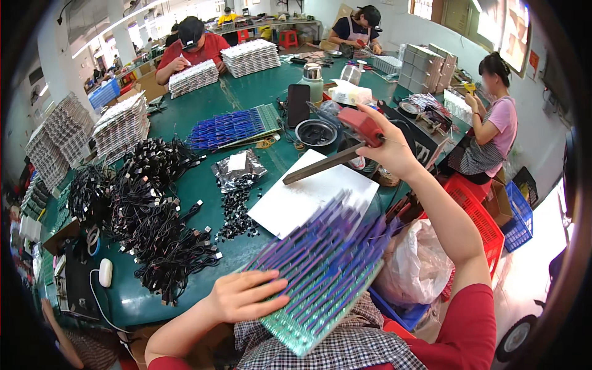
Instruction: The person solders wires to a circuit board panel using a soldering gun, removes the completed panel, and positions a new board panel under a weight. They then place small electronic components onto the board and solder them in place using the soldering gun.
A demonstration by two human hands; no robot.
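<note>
My left hand point(243, 297) lies flat on a green circuit panel point(320, 274) packed with rows of blue and purple parts, tilted up off my lap at the table's near edge. My right hand point(388, 148) is raised over the table and grips a tool with a red handle point(361, 126) and a long dark blade point(320, 165) that points down-left above a white sheet point(308, 200). The panel looks blurred, as if in motion.
A heap of black cables point(148, 216) covers the green table point(203, 185) to the left, with small black parts point(234, 209) and a foil bag point(237, 168) beside it. Another blue-topped panel point(231, 126) lies farther back. Three other people work around the table. Red crates point(475, 209) stand at right.
</note>
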